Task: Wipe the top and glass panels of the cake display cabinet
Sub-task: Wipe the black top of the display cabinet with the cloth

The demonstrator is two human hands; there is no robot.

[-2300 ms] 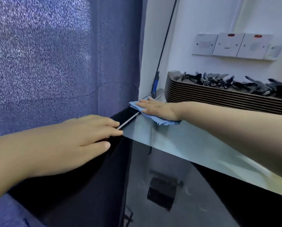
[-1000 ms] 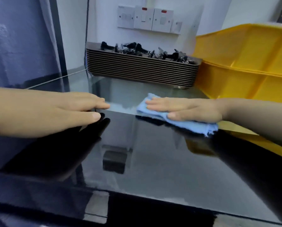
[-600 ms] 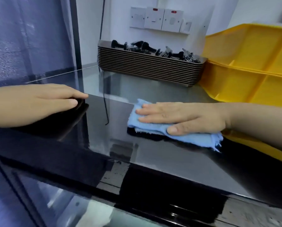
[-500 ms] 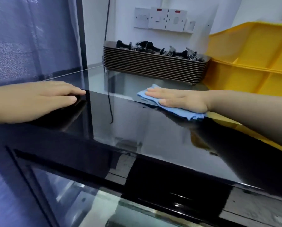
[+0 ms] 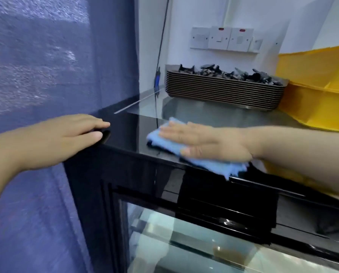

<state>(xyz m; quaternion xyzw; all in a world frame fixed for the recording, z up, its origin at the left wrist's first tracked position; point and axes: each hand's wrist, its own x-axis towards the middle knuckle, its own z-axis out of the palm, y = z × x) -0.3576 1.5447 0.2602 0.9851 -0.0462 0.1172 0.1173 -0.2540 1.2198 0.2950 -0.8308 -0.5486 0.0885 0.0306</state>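
The cake display cabinet has a glossy black top and a glass front panel below its black frame. A light blue cloth lies on the top near the front edge. My right hand presses flat on the cloth with straight fingers pointing left. My left hand rests on the top's front left corner, fingers extended and slightly bent over the edge, holding nothing.
A stack of brown trays with black clips on top stands at the back of the cabinet top. Yellow crates sit at the right. A blue curtain hangs at the left. Wall switches and a black cable are behind.
My right hand has slid the cloth from the back of the top toward the front edge. The view has dropped and shifted left, showing the glass front panel. My left hand stays at the left corner.
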